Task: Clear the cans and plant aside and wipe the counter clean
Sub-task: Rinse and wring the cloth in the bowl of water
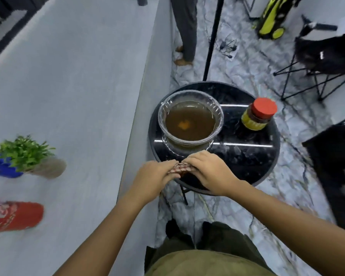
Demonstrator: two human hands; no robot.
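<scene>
Cloth [180, 168], checkered in a dark and pale weave and folded small, lies at the near edge of a round black table [247, 156], largely covered by both hands. Left hand [155, 174] presses on its left part with fingers straight and together; right hand [207, 172] lies flat over its right part, fingers extended, fingertips of the two hands meeting above the fabric. To the left, on the pale grey counter [78, 86], a red can [14, 216] stands nearest, blurred, with white script on its side. Beyond it stands a blue can [2, 166], touching or just beside a small green plant [26, 152] in a beige pot. Farther on the table, a clear bowl [190, 118] holds murky brown liquid, and a red-lidded jar [259, 113] stands to its right.
</scene>
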